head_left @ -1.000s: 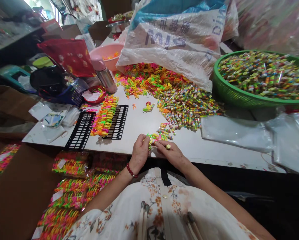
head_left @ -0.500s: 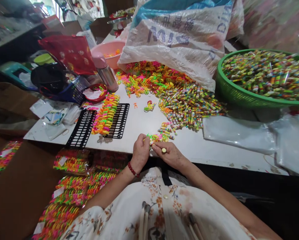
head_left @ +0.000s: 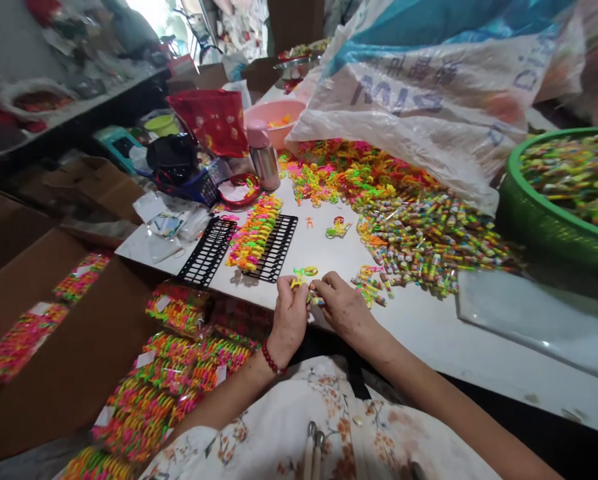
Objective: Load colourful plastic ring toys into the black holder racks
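At the table's front edge my left hand (head_left: 289, 313) is closed on a small yellow-green plastic toy piece (head_left: 306, 271), whose looped end sticks out past the fingers. My right hand (head_left: 346, 310) meets it from the right, fingers pinched round a short printed tube (head_left: 317, 301). Fingers hide how the tube and the plastic piece touch. Just beyond my right hand lie a few tubes and a pink looped piece (head_left: 369, 270). To the left, a row of bright plastic pieces (head_left: 253, 233) lies on black slotted racks (head_left: 277, 257).
A large heap of printed tubes (head_left: 429, 233) adjoins bright plastic pieces (head_left: 329, 173) under a white sack (head_left: 403, 100). A green basket (head_left: 553, 213) stands right, beside clear plastic bags (head_left: 529, 320). A flask (head_left: 265, 160) stands behind the racks. Packed bundles (head_left: 143, 413) lie below the table at left.
The view has swung left, so the table things sit farther right. My right hand has turned, and the round tube end that showed over its fingers now points toward my left hand.
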Action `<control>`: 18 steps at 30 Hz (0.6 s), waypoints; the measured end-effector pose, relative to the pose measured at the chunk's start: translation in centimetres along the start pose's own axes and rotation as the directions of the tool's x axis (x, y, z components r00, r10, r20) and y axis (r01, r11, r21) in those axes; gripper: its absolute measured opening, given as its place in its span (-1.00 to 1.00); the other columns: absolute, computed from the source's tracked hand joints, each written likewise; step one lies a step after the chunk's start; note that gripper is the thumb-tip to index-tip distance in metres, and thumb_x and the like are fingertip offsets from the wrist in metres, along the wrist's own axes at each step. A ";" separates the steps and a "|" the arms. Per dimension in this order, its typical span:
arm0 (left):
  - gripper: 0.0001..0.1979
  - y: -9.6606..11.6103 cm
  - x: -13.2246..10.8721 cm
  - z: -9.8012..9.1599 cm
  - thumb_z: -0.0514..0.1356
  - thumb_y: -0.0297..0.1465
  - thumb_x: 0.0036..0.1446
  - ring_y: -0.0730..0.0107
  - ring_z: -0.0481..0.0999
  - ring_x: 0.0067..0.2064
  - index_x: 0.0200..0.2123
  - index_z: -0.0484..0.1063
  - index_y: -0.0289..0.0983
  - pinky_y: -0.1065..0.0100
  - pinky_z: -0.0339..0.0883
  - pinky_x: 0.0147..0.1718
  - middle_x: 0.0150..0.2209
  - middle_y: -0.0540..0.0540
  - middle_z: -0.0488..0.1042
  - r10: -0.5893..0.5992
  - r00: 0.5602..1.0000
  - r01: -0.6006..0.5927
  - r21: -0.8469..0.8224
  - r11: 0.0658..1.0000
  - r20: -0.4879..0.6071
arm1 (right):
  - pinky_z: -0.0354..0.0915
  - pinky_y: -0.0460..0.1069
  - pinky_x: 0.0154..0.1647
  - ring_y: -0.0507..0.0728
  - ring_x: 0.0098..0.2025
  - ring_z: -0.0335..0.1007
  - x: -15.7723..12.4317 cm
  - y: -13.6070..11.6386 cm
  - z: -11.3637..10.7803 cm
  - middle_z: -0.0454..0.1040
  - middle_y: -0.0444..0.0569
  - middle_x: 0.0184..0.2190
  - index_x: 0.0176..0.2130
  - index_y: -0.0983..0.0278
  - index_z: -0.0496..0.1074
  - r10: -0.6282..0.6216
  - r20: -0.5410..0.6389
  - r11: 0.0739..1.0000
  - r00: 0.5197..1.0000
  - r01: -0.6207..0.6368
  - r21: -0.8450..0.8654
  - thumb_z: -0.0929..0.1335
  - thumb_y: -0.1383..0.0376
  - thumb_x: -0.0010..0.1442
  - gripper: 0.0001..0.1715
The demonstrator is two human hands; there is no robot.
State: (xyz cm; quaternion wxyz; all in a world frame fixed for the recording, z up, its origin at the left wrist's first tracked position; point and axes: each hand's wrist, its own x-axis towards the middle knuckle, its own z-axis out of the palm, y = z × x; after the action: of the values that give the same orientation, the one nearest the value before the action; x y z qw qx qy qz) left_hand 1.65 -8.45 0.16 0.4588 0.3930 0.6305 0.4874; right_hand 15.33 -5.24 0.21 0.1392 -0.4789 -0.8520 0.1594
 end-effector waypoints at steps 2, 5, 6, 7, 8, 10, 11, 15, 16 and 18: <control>-0.75 -0.2 0.1 -0.6 0.14 -0.22 0.24 0.44 0.42 -0.32 -0.11 0.19 -0.19 0.43 0.29 -0.34 -0.26 0.00 0.41 -0.007 1.000 0.007 -0.005 1.000 -0.005 | 0.22 -0.06 -0.36 0.12 -0.22 0.39 0.7 -0.2 0.3 0.39 0.04 -0.10 0.00 0.23 0.41 -0.007 0.055 1.000 0.998 0.006 0.012 0.28 0.42 0.24 -0.67; -0.72 -0.4 0.1 -1.2 0.16 -0.18 0.23 0.44 0.42 -0.31 -0.12 0.20 -0.20 0.43 0.30 -0.32 -0.27 0.00 0.41 0.012 1.000 -0.012 -0.001 1.000 0.017 | 0.24 -0.07 -0.35 0.10 -0.22 0.41 1.2 -0.3 0.8 0.39 0.02 -0.09 0.01 0.23 0.40 -0.012 0.104 0.999 0.995 0.008 0.039 0.28 0.43 0.24 -0.65; -0.71 -0.5 0.1 -1.4 0.15 -0.16 0.23 0.44 0.42 -0.31 -0.12 0.21 -0.20 0.43 0.30 -0.31 -0.28 0.00 0.41 0.028 0.999 -0.028 0.000 1.000 0.033 | 0.24 -0.07 -0.34 0.10 -0.21 0.42 1.2 -0.2 0.9 0.40 0.02 -0.09 0.01 0.23 0.40 -0.015 0.111 0.999 0.994 0.010 0.047 0.28 0.43 0.23 -0.65; -0.70 -0.5 0.1 -1.5 0.13 -0.13 0.24 0.44 0.42 -0.32 -0.13 0.21 -0.20 0.43 0.30 -0.32 -0.30 0.00 0.41 0.043 0.998 -0.043 0.001 0.999 0.051 | 0.25 -0.07 -0.33 0.10 -0.20 0.42 1.2 -0.2 1.0 0.40 0.02 -0.09 0.00 0.23 0.41 -0.018 0.116 0.998 0.993 0.012 0.054 0.28 0.44 0.23 -0.65; -0.69 -0.6 0.1 -1.5 0.10 -0.10 0.26 0.44 0.42 -0.33 -0.14 0.21 -0.20 0.43 0.30 -0.33 -0.31 0.00 0.42 0.052 0.996 -0.053 0.003 0.999 0.072 | 0.25 -0.08 -0.32 0.10 -0.20 0.43 1.1 -0.1 1.0 0.40 0.02 -0.09 -0.01 0.24 0.41 -0.019 0.118 0.998 0.993 0.012 0.056 0.28 0.45 0.22 -0.65; -0.66 -0.8 0.0 -1.4 0.03 -0.04 0.28 0.43 0.43 -0.37 -0.13 0.20 -0.20 0.42 0.31 -0.36 -0.36 0.01 0.42 0.041 0.994 -0.043 0.009 0.999 0.105 | 0.25 -0.08 -0.31 0.10 -0.22 0.43 0.9 0.1 0.7 0.41 0.01 -0.10 -0.03 0.24 0.42 0.000 0.119 0.999 0.993 -0.005 0.037 0.28 0.45 0.21 -0.66; -0.64 -1.0 0.1 -1.3 0.03 -0.02 0.28 0.43 0.43 -0.39 -0.13 0.18 -0.19 0.41 0.31 -0.38 -0.40 0.02 0.41 0.023 0.993 -0.025 0.013 1.000 0.115 | 0.25 -0.07 -0.32 0.10 -0.23 0.44 0.8 0.3 0.4 0.42 0.01 -0.11 -0.03 0.23 0.42 0.022 0.116 1.000 0.993 -0.023 0.013 0.29 0.44 0.22 -0.67; -0.56 -2.6 1.1 -0.7 0.09 0.05 0.18 0.40 0.36 -0.54 -0.16 0.12 -0.18 0.42 0.22 -0.55 -0.55 0.10 0.37 -0.063 0.983 0.055 0.049 0.997 0.173 | 0.23 -0.06 -0.34 0.09 -0.28 0.44 0.6 1.7 -1.5 0.44 0.00 -0.11 -0.04 0.22 0.43 0.104 0.088 0.993 0.991 -0.098 -0.062 0.31 0.39 0.23 -0.71; -0.56 -2.9 1.5 -0.7 0.09 0.05 0.17 0.39 0.33 -0.57 -0.17 0.12 -0.17 0.42 0.18 -0.57 -0.58 0.11 0.36 -0.079 0.978 0.065 0.079 0.995 0.191 | 0.23 -0.06 -0.33 0.09 -0.27 0.44 0.6 2.3 -2.1 0.44 -0.01 -0.11 -0.05 0.22 0.44 0.112 0.078 0.992 0.991 -0.108 -0.058 0.31 0.38 0.23 -0.72; -0.62 -2.9 2.1 -0.8 0.10 0.00 0.17 0.37 0.30 -0.59 -0.21 0.16 -0.17 0.42 0.11 -0.57 -0.61 0.10 0.34 -0.073 0.978 0.031 0.208 0.978 0.197 | 0.22 -0.06 -0.31 0.09 -0.24 0.44 0.8 3.5 -3.3 0.44 -0.02 -0.13 -0.06 0.21 0.45 0.135 0.048 0.990 0.990 -0.134 -0.036 0.31 0.35 0.24 -0.74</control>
State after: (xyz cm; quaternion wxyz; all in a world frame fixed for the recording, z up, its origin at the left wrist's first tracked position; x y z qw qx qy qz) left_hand 0.21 -7.33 -3.04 0.4910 0.4690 0.6369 0.3652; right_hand 18.94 -2.35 1.87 0.0990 -0.5332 -0.8235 0.1666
